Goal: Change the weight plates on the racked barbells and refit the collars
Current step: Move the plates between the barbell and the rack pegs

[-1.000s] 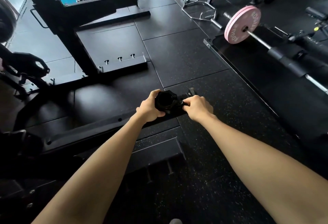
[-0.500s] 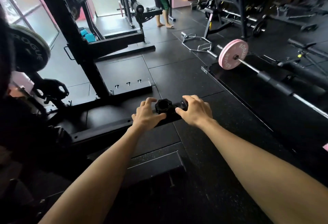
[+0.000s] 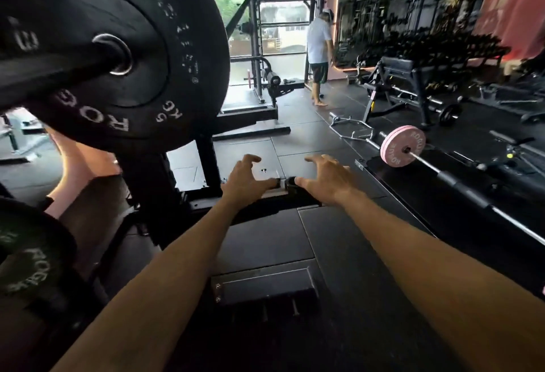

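While both your forearms reach straight out over the dark rubber floor (image 3: 368,298), your left hand (image 3: 246,181) and right hand (image 3: 326,180) hover with fingers spread and loose, holding nothing. Between them, the small black collar (image 3: 290,182) lies on the rack's base rail (image 3: 206,203) (only partly visible behind your fingertips). At your upper left a large black weight plate (image 3: 165,56) sits on a racked barbell sleeve (image 3: 113,54); well off to the right, a pink plate (image 3: 402,150) rests on a floor barbell (image 3: 460,182).
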Available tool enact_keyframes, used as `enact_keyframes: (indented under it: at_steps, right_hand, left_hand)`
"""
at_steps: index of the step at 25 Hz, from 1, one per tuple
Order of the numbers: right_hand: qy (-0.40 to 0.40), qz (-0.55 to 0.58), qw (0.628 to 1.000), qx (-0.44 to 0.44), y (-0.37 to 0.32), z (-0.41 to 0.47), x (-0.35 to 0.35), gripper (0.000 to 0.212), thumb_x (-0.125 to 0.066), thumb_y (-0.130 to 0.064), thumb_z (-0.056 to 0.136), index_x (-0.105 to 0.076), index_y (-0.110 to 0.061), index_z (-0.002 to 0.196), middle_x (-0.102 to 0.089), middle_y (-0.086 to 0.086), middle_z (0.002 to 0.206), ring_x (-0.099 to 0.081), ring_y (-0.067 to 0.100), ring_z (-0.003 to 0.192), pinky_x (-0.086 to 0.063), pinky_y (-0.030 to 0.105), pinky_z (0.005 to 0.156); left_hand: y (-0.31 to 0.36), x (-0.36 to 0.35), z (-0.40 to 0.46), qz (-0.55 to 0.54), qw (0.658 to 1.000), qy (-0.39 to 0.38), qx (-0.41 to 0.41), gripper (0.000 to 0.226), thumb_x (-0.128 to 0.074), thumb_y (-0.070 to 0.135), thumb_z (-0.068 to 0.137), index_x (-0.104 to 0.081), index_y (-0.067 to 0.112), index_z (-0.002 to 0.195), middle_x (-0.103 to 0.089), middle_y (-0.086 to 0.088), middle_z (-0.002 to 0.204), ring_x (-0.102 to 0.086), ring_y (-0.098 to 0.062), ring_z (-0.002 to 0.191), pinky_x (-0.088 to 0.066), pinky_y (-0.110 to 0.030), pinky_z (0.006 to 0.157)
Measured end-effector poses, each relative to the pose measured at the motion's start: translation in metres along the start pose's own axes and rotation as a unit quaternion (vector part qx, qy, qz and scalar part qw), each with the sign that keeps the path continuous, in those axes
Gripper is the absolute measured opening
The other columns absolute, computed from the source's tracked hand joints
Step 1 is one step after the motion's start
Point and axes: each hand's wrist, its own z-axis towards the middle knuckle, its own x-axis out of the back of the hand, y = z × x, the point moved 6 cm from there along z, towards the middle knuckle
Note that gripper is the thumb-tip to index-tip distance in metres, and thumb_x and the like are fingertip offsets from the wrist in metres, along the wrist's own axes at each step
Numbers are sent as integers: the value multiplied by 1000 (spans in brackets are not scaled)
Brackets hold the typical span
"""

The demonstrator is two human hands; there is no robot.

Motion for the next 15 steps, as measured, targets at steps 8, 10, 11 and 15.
enact_keyframes:
  at_steps: [8, 10, 11, 15]
  right_hand:
    - [-27, 45, 994, 101, -150, -51, 13, 62, -57, -52, 86, -39, -31, 142, -40, 0, 149, -39, 24, 135, -29, 41, 108]
    - [-27, 52, 991, 121, -188, -57, 12, 62, -57, -51, 86, -38, -31, 142, -40, 0, 150, -38, 24, 136, -29, 41, 108]
    - [-25, 57, 989, 132, -206, -60, 13, 62, -58, -51, 86, -39, -32, 142, -41, -1, 149, -39, 23, 136, -30, 41, 108]
    - [10, 75, 987, 144, -260, -56, 36, 60, -58, -51, 86, -42, -32, 140, -47, -1, 143, -46, 23, 130, -37, 40, 104]
  left_hand:
    - [-66, 155, -84, 0, 991, 97, 95, 82, -66, 67, 43, -50, 32, 116, -58, 1, 123, -57, -21, 112, -45, -48, 99]
    - [-88, 199, -96, -11, 985, 136, 104, 77, -71, 62, 45, -52, 30, 113, -61, 0, 116, -60, -20, 106, -48, -42, 96]
    - [-90, 223, -105, -11, 983, 151, 102, 75, -75, 58, 49, -53, 28, 114, -61, 1, 114, -61, -20, 103, -49, -39, 94]
    - [-84, 303, -116, -22, 980, 187, 60, 59, -83, 27, 71, -55, 14, 121, -58, 6, 107, -56, -15, 99, -40, -24, 84]
